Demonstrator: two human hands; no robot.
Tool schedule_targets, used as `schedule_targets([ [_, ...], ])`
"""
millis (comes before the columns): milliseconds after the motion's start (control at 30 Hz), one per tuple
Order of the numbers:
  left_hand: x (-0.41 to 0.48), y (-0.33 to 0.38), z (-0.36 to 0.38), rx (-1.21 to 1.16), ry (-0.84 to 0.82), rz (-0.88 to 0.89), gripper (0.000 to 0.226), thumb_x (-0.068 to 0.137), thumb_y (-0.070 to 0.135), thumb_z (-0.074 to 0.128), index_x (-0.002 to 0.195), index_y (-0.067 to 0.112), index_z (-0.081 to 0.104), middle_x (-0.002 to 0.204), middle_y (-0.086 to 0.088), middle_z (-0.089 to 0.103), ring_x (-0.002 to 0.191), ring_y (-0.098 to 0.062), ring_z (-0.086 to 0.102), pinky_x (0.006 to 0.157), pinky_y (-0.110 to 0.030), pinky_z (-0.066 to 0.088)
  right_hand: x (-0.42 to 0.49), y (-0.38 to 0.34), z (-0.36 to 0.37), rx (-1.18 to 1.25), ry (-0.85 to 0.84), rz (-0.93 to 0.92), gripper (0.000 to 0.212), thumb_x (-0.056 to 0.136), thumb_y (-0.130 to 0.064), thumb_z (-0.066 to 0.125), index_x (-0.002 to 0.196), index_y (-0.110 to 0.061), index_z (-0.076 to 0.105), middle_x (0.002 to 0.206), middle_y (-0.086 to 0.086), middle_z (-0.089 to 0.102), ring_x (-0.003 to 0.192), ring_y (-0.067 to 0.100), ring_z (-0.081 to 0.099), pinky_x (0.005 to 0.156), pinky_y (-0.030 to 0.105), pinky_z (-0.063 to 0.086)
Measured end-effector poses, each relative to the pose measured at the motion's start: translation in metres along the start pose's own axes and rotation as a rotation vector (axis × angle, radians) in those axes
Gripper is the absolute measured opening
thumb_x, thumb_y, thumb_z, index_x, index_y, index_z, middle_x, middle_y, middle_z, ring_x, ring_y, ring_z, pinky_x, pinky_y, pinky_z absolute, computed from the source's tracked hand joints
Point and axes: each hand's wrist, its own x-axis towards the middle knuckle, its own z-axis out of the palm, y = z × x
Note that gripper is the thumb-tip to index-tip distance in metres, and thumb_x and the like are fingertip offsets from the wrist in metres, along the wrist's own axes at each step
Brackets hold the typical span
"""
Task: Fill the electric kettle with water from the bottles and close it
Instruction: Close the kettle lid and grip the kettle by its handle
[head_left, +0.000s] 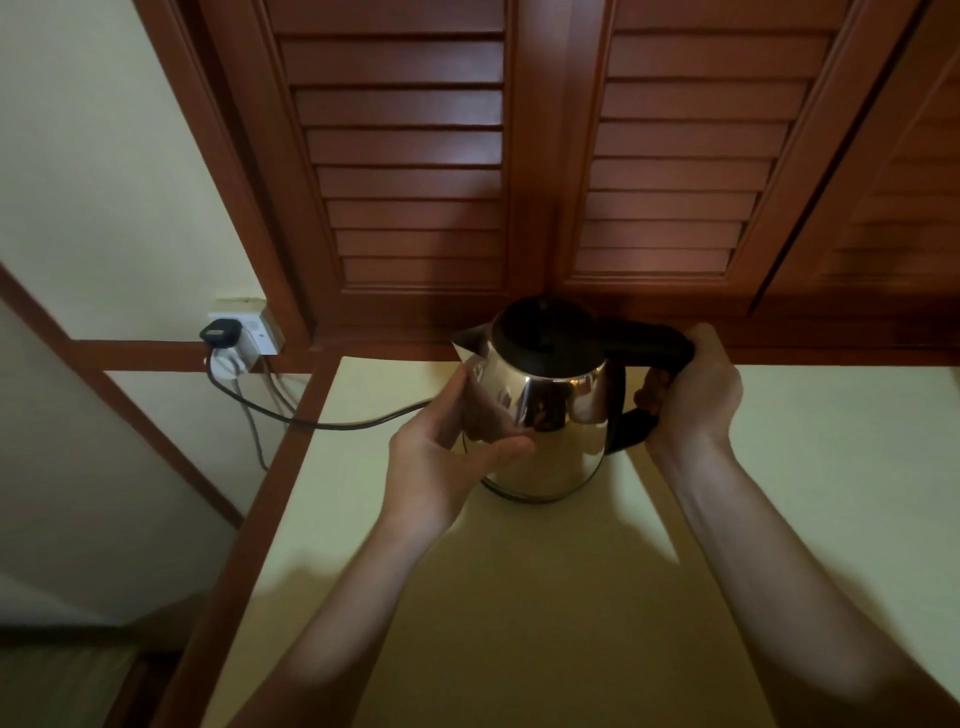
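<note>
The kettle stands upright at mid-frame on the cream desk, its spout pointing to the left of the frame and its black handle to the right. Its dark lid is hard to read, and its lower left side is hidden. There the left grip presses on the steel with near-straight fingers, thumb across the front, covering the end of the cord from the wall socket. The right grip is clamped round the handle.
</note>
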Motion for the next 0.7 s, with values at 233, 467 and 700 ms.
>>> schedule_targets([
  [233, 0.008, -0.002, 0.002, -0.026, 0.041, -0.003, 0.094, 0.06, 0.027, 0.09, 0.146, 0.018, 0.051, 0.124, 0.01, 0.07, 0.125, -0.008, 0.06, 0.105, -0.026, 0.049, 0.004, 0.001, 0.004, -0.02, -0.075, -0.039, 0.044, 0.085, -0.02, 0.049, 0.042, -0.027, 0.044, 0.048, -0.001, 0.032, 0.043, 0.015, 0.028, 0.045, 0.03, 0.022],
  [467, 0.012, -0.006, -0.002, -0.091, 0.008, 0.019, 0.086, 0.071, 0.007, 0.085, 0.147, 0.021, 0.048, 0.135, 0.008, 0.065, 0.13, -0.008, 0.057, 0.103, -0.021, 0.048, 0.012, 0.002, 0.014, -0.081, -0.097, -0.05, 0.031, 0.083, -0.023, 0.051, 0.053, -0.02, 0.044, 0.052, 0.001, 0.031, 0.043, 0.014, 0.029, 0.042, 0.027, 0.023],
  [700, 0.014, -0.008, 0.007, 0.048, 0.044, 0.043, 0.086, 0.067, 0.036, 0.088, 0.143, 0.019, 0.053, 0.127, 0.007, 0.069, 0.124, -0.006, 0.061, 0.105, -0.026, 0.05, 0.025, 0.002, 0.011, -0.097, -0.154, -0.059, 0.025, 0.084, -0.028, 0.051, 0.059, -0.023, 0.05, 0.058, -0.003, 0.042, 0.05, 0.013, 0.036, 0.048, 0.028, 0.026],
])
